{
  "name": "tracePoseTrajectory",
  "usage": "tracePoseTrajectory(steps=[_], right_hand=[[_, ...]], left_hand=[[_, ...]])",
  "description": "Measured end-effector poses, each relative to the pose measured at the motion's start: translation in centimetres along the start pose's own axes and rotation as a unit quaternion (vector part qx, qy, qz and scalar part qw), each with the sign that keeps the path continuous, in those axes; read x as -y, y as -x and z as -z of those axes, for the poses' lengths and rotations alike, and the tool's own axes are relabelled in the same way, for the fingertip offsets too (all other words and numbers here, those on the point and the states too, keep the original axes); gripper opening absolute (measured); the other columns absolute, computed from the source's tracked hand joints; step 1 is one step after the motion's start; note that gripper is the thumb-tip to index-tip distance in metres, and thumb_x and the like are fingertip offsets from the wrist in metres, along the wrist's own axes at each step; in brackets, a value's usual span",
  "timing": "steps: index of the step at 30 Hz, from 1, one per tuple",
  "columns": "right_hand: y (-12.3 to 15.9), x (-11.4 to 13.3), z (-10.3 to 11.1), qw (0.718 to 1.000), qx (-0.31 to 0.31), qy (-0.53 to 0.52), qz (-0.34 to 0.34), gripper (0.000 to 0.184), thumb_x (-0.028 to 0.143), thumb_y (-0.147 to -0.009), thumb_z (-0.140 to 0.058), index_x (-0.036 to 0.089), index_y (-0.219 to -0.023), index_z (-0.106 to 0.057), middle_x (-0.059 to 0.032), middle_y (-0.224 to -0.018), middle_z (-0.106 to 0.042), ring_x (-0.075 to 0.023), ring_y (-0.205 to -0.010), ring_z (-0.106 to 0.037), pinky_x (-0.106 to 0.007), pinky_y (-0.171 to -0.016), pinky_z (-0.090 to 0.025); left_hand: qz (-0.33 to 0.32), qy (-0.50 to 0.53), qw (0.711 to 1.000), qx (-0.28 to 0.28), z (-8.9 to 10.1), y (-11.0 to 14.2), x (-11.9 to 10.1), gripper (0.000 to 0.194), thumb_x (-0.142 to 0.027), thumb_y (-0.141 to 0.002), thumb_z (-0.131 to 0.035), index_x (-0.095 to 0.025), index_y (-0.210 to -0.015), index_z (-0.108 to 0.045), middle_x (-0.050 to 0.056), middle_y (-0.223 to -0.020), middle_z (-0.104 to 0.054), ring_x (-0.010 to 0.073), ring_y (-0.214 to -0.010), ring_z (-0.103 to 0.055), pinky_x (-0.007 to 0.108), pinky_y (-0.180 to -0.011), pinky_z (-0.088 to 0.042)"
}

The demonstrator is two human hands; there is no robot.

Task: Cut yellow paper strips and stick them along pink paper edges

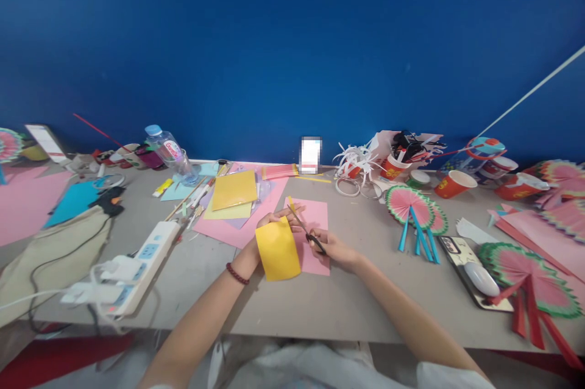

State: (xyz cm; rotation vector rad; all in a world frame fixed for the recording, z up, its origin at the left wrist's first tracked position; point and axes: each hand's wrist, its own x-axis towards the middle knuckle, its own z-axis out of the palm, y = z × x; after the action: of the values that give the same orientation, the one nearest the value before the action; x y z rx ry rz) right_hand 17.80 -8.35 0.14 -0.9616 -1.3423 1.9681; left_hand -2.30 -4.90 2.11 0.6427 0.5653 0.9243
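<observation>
My left hand [269, 218] is closed on a sheet of yellow paper [278, 252], which hangs over the fingers toward me. In my right hand [334, 250] is a pair of scissors [314, 242] with dark handles, its blades pointing up and left toward the left fingers. A narrow yellow strip [291, 204] shows by the blade tips; whether it is still joined to the sheet I cannot tell. Beneath both hands lies pink paper [315, 215]. More yellow sheets [234, 189] are stacked just beyond my left hand.
A power strip [148, 264] with plugs and a water bottle [171, 154] stand left. A lit phone [311, 154] leans against the blue wall [292, 60]. To the right are pink-and-green paper fans [402, 203], red paper cups [456, 184], white paper strips [356, 160] and a mouse [481, 279].
</observation>
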Motion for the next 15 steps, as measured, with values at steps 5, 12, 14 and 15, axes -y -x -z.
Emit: tracePoseTrajectory(steps=[5,12,14,15], right_hand=[[-0.2,-0.3,0.1,1.000,0.004,-0.001,0.013,0.041,0.050,-0.072,-0.071,0.020,-0.074,-0.043,0.0089,-0.051,-0.045,-0.0062,-0.045,-0.040,-0.020,-0.047,-0.025],[-1.1,-0.5,0.7,0.992,-0.093,-0.021,0.079,0.049,0.050,-0.061,-0.078,0.022,-0.080,-0.041,0.0064,-0.058,-0.057,-0.0054,-0.042,-0.039,-0.018,-0.038,-0.024],[-1.4,-0.4,0.8,0.984,-0.148,-0.037,0.094,0.051,0.044,-0.057,-0.081,0.023,-0.080,-0.040,0.0072,-0.063,-0.059,-0.0045,-0.041,-0.037,-0.017,-0.036,-0.025],[-1.5,-0.4,0.9,0.980,-0.167,-0.042,0.098,0.052,0.043,-0.056,-0.081,0.024,-0.081,-0.040,0.0076,-0.065,-0.059,-0.0040,-0.040,-0.037,-0.017,-0.035,-0.025]], left_hand=[[0.006,-0.009,1.000,0.022,0.1,0.8,0.5,0.052,-0.026,-0.072,-0.050,-0.017,-0.123,-0.057,0.012,-0.115,-0.066,0.0311,-0.106,-0.063,0.046,-0.094,-0.046],[-0.082,-0.179,0.978,-0.066,0.3,2.4,1.3,0.036,-0.033,-0.082,-0.054,-0.018,-0.114,-0.062,0.011,-0.101,-0.070,0.0240,-0.086,-0.067,0.037,-0.083,-0.049],[-0.078,-0.250,0.964,-0.055,0.5,1.7,1.8,0.045,-0.035,-0.085,-0.047,-0.016,-0.124,-0.058,0.012,-0.098,-0.070,0.0194,-0.067,-0.064,0.035,-0.073,-0.049],[-0.082,-0.292,0.951,-0.055,0.6,1.3,2.0,0.050,-0.035,-0.086,-0.042,-0.015,-0.130,-0.054,0.012,-0.097,-0.070,0.0173,-0.061,-0.061,0.034,-0.069,-0.049]])
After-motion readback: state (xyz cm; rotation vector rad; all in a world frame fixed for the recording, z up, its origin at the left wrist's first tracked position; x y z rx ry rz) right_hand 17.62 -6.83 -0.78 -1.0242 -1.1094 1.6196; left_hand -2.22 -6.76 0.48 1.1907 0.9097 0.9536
